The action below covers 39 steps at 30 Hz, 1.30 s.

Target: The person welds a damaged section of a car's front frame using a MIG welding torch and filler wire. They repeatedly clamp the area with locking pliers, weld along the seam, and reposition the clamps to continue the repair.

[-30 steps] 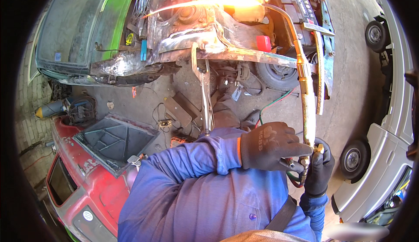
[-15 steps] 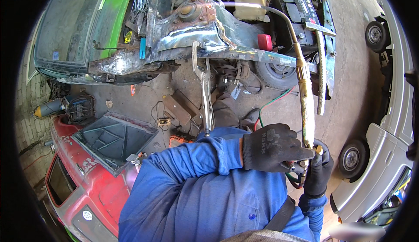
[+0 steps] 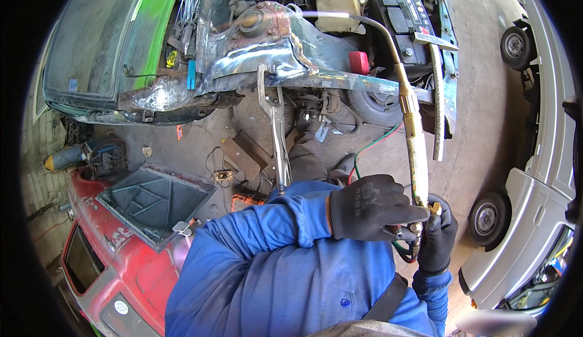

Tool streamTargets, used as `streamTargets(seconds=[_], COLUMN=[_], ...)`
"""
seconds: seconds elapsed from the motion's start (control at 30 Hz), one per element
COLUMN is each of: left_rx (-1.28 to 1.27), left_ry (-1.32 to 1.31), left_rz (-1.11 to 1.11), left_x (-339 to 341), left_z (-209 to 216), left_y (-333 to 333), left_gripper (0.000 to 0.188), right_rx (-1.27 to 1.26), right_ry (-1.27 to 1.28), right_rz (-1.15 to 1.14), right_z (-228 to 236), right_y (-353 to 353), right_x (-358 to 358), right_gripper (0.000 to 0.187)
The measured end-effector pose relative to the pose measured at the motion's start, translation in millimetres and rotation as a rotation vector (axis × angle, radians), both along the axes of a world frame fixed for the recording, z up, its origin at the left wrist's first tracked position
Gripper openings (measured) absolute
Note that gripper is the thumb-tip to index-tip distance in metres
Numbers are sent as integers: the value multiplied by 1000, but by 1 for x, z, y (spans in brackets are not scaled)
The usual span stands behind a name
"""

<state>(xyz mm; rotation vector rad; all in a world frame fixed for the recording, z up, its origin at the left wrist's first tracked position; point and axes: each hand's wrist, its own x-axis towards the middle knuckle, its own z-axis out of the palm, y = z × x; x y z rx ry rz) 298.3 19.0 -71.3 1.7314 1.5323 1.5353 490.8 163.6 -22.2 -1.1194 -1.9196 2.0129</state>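
A brass-coloured gas torch (image 3: 415,161) stands between my hands, its bent tube pointing away and left over the engine bay. A pale flame (image 3: 325,14) comes from its tip. My left hand (image 3: 371,208), in a black glove, reaches across from the left. Its fingers close at the valve end of the torch, near a brass valve knob (image 3: 435,208). My gloved right hand (image 3: 438,240) wraps the torch's rear end from the right side. A locking clamp (image 3: 276,133) grips the bare metal inner fender (image 3: 258,61) in front of me.
A car battery (image 3: 404,24), a hammer (image 3: 436,40) and a red block-shaped thing (image 3: 359,62) are on the car's front. Red and green hoses (image 3: 371,146) trail below. A red car body (image 3: 136,258) with a dark panel (image 3: 155,200) lies left; a silver van (image 3: 528,215) stands right.
The whole view has shifted slightly, so the car and torch appear a little further left. Both hands keep their hold on the torch, and the flame still burns.
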Motion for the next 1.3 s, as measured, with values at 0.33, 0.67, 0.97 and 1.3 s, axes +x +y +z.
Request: streamTargets(seconds=[0.33, 0.67, 0.97, 1.3], left_rx=[-5, 2, 12, 26], left_ry=[20, 26, 16, 33], left_rz=[9, 17, 16, 199], left_x=[-1, 6, 9, -14], left_z=[1, -2, -4, 28], left_y=[0, -1, -4, -16], left_gripper=[75, 77, 77, 74], right_rx=[34, 56, 43, 42], right_ry=[5, 2, 5, 28], right_rz=[17, 31, 16, -32], right_z=[0, 1, -2, -1], right_y=[0, -1, -2, -6], right_x=[0, 1, 3, 4], right_gripper=[66, 67, 67, 73])
